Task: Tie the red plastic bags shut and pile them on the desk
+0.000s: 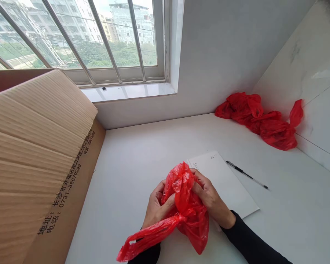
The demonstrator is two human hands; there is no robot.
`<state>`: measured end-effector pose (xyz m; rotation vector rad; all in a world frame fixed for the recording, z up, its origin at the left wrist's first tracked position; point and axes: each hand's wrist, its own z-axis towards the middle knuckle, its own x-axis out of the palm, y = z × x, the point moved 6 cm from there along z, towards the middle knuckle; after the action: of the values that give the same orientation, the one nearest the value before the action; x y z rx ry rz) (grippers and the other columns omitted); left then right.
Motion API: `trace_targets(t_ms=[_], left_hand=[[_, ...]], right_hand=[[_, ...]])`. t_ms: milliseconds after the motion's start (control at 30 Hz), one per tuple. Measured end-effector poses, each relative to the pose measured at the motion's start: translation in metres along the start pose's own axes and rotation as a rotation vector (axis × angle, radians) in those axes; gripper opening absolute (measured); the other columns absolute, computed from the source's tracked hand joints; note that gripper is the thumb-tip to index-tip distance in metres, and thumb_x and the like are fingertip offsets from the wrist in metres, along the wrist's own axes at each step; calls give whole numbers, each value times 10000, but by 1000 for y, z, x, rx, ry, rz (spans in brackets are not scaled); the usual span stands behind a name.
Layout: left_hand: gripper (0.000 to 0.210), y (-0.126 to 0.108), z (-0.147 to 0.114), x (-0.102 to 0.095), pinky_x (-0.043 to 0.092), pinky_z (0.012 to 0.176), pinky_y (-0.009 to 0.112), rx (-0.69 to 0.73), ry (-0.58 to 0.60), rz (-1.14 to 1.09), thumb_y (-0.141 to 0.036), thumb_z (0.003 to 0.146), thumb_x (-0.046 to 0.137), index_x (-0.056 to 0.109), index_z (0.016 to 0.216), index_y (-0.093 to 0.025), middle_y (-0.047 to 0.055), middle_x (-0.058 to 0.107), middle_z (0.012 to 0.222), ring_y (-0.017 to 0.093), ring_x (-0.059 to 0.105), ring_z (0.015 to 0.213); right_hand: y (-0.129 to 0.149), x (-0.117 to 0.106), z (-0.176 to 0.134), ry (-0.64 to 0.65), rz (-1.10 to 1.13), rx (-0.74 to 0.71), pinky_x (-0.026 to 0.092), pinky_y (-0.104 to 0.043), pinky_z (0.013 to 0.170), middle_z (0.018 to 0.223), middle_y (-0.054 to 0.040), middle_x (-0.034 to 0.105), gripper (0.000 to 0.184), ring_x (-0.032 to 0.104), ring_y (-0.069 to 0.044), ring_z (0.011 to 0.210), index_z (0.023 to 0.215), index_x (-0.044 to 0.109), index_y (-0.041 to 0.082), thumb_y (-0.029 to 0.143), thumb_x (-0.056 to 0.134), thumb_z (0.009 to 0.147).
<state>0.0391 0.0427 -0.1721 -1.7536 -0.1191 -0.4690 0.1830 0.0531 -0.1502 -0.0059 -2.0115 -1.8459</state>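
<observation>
Between my two hands is a red plastic bag (191,216), knotted near its middle, with one long twisted end trailing toward the lower left. My left hand (157,205) grips its left side, thumb pressed on the film. On the other side, my right hand (209,196) has its fingers closed on the bag's upper right part. What the bag contains, if anything, cannot be made out. Just beyond my right hand lies a white paper pad (222,179) with small dark marks, partly covered by the hand. A black pen (246,174) rests to the right of the pad.
A large open cardboard box (41,154) with printed writing stands along the left side. Several crumpled red plastic bags (260,119) are heaped in the far right corner against the wall. Behind the white table (132,146) is a barred window (99,40) with a sill.
</observation>
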Motion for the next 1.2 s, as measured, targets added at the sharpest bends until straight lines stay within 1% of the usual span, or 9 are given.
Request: trace_targets(t_ms=[133,300,400,500,633,767,967,1100,1200], left_hand=[[380,1,-1,-5,530,817,305,38,-81,-85,-386,796,816,670,1114,-235,60,740,1042,224,691,893],[350,4,-3,-3,544,857,333,30,-137,-241,-434,881,720,668,1143,-209,96,730,1121,240,710,930],[402,4,-4,-10,558,849,334,44,-227,-261,-380,832,782,657,1175,-212,95,735,1130,246,721,933],[532,3,-3,-20,579,827,339,62,-256,-294,-366,801,818,609,1273,-237,87,740,1120,248,733,911],[620,0,-2,-25,587,836,346,54,-249,-370,-340,834,789,528,1393,-274,86,744,1148,251,743,910],[600,-4,-3,-13,581,825,333,9,-187,-338,-330,827,794,570,1374,-229,105,754,1136,276,735,954],[446,4,-2,-6,557,652,264,-91,-174,-94,-480,802,806,739,1075,-134,107,783,881,206,711,728],[449,10,-1,-10,578,722,278,-98,-262,-130,-468,722,878,750,996,-136,103,786,865,220,729,784],[501,12,-2,-14,601,737,317,-74,-379,-217,-464,665,918,733,1010,-153,96,790,880,258,750,819]], right_hand=[[-4,-2,2,-25,78,46,535,-340,857,1154,-64,667,383,652,-222,979,1249,591,273,493,667,946],[-7,-3,3,-13,65,50,536,-338,860,1137,-60,677,338,662,-208,963,1232,605,265,459,662,961],[-7,-3,1,-16,74,77,545,-358,843,1177,-66,670,431,672,-221,963,1351,532,299,513,602,983],[-7,-1,-1,28,66,87,519,-409,973,1322,-82,607,564,647,-244,1109,1482,400,334,561,559,991],[-8,3,-1,92,-29,73,440,-442,1118,1446,-85,531,788,561,-261,1290,1549,298,346,477,734,906],[-5,2,2,53,-34,34,489,-445,1078,1406,-86,581,643,599,-271,1245,1461,447,312,418,748,903],[1,-3,3,-54,16,-16,543,-430,1002,1375,-80,623,494,626,-288,1205,1415,533,301,462,651,963],[-1,-3,3,-76,-3,-34,487,-430,1081,1423,-75,593,492,581,-287,1277,1436,538,305,484,615,984],[-4,-2,2,-39,22,0,469,-424,1097,1482,-65,540,524,549,-273,1318,1495,453,335,511,554,1012]])
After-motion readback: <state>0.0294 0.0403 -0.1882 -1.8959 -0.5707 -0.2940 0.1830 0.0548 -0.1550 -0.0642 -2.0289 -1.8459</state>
